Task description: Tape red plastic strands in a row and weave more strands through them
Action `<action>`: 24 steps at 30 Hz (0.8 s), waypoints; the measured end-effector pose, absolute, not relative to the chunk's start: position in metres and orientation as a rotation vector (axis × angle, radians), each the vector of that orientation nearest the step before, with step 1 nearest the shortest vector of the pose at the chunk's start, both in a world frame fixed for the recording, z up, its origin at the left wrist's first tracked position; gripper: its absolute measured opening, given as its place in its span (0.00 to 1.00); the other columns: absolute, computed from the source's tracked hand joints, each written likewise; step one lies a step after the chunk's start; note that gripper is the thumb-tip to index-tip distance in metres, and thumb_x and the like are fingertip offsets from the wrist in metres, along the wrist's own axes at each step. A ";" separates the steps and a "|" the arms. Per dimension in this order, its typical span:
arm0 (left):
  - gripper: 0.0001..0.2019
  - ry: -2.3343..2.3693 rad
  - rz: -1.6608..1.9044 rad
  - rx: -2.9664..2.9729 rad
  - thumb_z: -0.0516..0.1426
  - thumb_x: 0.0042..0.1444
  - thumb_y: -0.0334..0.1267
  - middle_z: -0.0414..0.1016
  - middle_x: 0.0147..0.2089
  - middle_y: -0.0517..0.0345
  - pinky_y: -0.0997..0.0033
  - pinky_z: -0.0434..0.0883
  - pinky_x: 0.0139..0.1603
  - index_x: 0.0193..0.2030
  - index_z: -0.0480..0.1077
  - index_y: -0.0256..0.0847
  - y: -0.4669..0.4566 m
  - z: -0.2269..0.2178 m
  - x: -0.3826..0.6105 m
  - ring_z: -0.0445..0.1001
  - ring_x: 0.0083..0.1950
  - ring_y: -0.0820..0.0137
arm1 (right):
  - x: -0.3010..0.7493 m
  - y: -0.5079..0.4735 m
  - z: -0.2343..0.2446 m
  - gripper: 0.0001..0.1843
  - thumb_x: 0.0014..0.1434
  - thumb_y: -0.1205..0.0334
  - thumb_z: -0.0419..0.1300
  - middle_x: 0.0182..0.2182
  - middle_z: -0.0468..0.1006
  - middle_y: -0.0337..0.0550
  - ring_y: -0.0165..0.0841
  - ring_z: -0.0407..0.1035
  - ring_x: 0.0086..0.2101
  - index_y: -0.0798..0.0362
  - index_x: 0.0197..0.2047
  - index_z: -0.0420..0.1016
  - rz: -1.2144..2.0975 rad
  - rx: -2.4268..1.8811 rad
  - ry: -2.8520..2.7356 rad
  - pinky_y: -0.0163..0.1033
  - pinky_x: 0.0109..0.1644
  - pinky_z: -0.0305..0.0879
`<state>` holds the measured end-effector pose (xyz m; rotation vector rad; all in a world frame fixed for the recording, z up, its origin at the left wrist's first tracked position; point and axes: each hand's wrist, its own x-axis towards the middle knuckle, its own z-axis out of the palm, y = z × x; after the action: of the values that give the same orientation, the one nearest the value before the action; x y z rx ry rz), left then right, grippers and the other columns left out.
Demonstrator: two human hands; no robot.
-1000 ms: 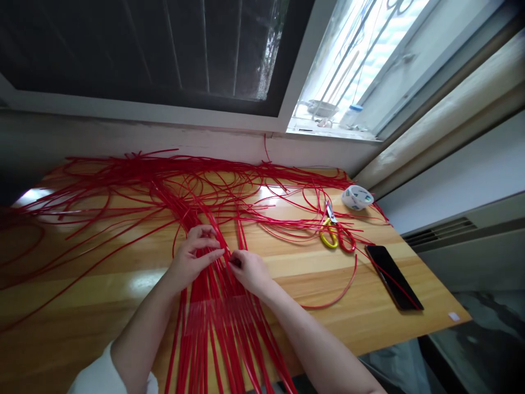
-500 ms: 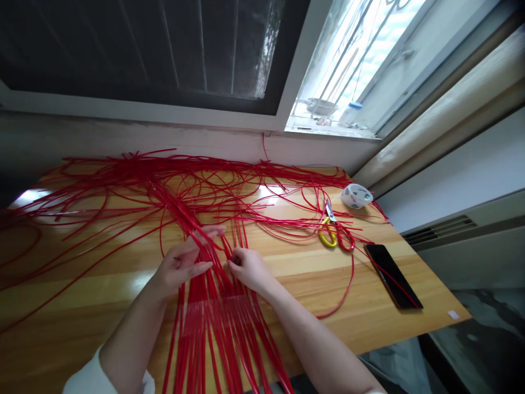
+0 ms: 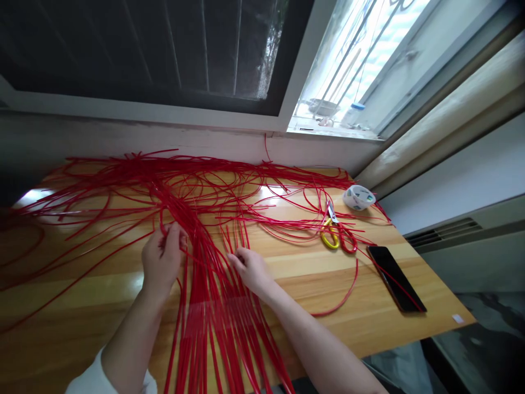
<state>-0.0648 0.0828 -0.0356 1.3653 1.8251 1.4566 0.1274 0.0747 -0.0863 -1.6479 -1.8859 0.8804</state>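
Long red plastic strands [image 3: 197, 241] run in a fan down the middle of the wooden table, with a band of clear tape [image 3: 217, 316] across them near the front. My left hand [image 3: 163, 256], at the left edge of the bundle, is closed round a thin red strand that loops up over its fingers. On the right side of the bundle, my right hand [image 3: 249, 269] is pinched with its thumb and forefinger on red strands; its other fingers curl under. How many strands it grips is hidden by the hand.
Loose red strands [image 3: 205, 161] lie tangled along the back by the wall. To the right are scissors [image 3: 338, 232] with yellow and red handles, a white tape roll [image 3: 357, 198] and a black phone [image 3: 396, 279]. A window [image 3: 344, 65] stands behind.
My left hand has moved left, away from the middle of the bundle, and its spread fingers have closed on a strand. My right hand has stayed almost in place.
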 end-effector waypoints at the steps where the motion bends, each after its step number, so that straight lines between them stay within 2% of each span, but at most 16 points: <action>1: 0.17 1.741 1.532 1.238 0.49 0.57 0.46 0.65 0.20 0.62 0.74 0.66 0.25 0.22 0.65 0.40 0.083 -0.034 -0.064 0.66 0.22 0.74 | 0.128 0.074 -0.088 0.18 0.60 0.50 0.49 0.19 0.62 0.34 0.26 0.55 0.22 0.53 0.24 0.64 0.896 -1.623 -1.799 0.31 0.27 0.49; 2: 0.17 1.645 1.568 1.141 0.49 0.57 0.47 0.64 0.18 0.63 0.74 0.65 0.23 0.22 0.65 0.40 0.083 -0.033 -0.061 0.64 0.20 0.75 | 0.129 0.073 -0.088 0.18 0.61 0.50 0.49 0.19 0.61 0.34 0.26 0.56 0.22 0.53 0.25 0.63 0.898 -1.580 -1.734 0.31 0.27 0.51; 4: 0.14 1.457 1.542 1.079 0.51 0.56 0.46 0.68 0.21 0.62 0.74 0.67 0.25 0.28 0.69 0.39 0.082 -0.031 -0.055 0.68 0.23 0.74 | 0.129 0.070 -0.088 0.17 0.60 0.51 0.49 0.20 0.64 0.35 0.27 0.58 0.24 0.53 0.26 0.65 0.875 -1.465 -1.709 0.31 0.29 0.54; 7: 0.13 1.245 1.446 1.151 0.53 0.55 0.44 0.75 0.39 0.55 0.70 0.72 0.37 0.41 0.70 0.39 0.080 -0.031 -0.047 0.74 0.39 0.69 | 0.129 0.068 -0.085 0.13 0.58 0.53 0.54 0.24 0.70 0.38 0.28 0.61 0.27 0.53 0.29 0.70 0.852 -1.402 -1.879 0.31 0.31 0.56; 9: 0.13 1.159 1.382 1.182 0.52 0.56 0.44 0.74 0.44 0.52 0.69 0.73 0.37 0.42 0.70 0.38 0.077 -0.030 -0.044 0.74 0.41 0.66 | 0.127 0.069 -0.085 0.11 0.56 0.54 0.57 0.26 0.73 0.38 0.28 0.63 0.27 0.52 0.30 0.73 0.871 -1.474 -2.003 0.31 0.31 0.55; 13: 0.13 0.914 1.310 1.190 0.54 0.56 0.43 0.74 0.45 0.49 0.70 0.73 0.31 0.42 0.71 0.38 0.068 -0.025 -0.045 0.75 0.36 0.67 | 0.129 0.077 -0.084 0.14 0.56 0.50 0.57 0.24 0.73 0.36 0.27 0.63 0.26 0.52 0.32 0.76 1.013 -1.557 -2.097 0.31 0.29 0.53; 16: 0.11 0.800 1.373 1.117 0.54 0.56 0.41 0.76 0.39 0.52 0.71 0.73 0.27 0.40 0.72 0.40 0.067 -0.025 -0.051 0.75 0.30 0.69 | 0.138 0.082 -0.081 0.14 0.58 0.52 0.56 0.26 0.73 0.36 0.27 0.65 0.28 0.53 0.37 0.75 1.347 -1.315 -2.083 0.30 0.31 0.56; 18: 0.11 0.794 1.411 1.072 0.53 0.57 0.42 0.76 0.38 0.54 0.69 0.73 0.28 0.41 0.72 0.41 0.071 -0.028 -0.054 0.75 0.32 0.68 | 0.145 0.083 -0.076 0.13 0.57 0.55 0.57 0.31 0.75 0.37 0.28 0.67 0.32 0.53 0.42 0.74 1.463 -1.134 -2.118 0.30 0.34 0.59; 21: 0.16 0.898 1.301 1.156 0.49 0.59 0.47 0.75 0.43 0.52 0.65 0.73 0.35 0.47 0.70 0.43 0.077 -0.033 -0.054 0.74 0.41 0.64 | 0.150 0.081 -0.070 0.13 0.54 0.55 0.61 0.33 0.74 0.39 0.29 0.66 0.33 0.52 0.41 0.74 1.261 -1.056 -2.352 0.31 0.36 0.58; 24: 0.18 1.177 0.980 1.557 0.49 0.57 0.51 0.74 0.43 0.50 0.65 0.69 0.41 0.42 0.72 0.41 0.079 -0.035 -0.051 0.72 0.45 0.62 | 0.149 0.078 -0.067 0.11 0.56 0.55 0.59 0.29 0.71 0.39 0.27 0.63 0.29 0.54 0.31 0.75 1.028 -1.102 -2.481 0.31 0.34 0.56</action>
<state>-0.0508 0.0786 -0.0352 1.5573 1.1774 0.9799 0.1491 0.0785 -0.0671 -1.1015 -2.4812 1.0279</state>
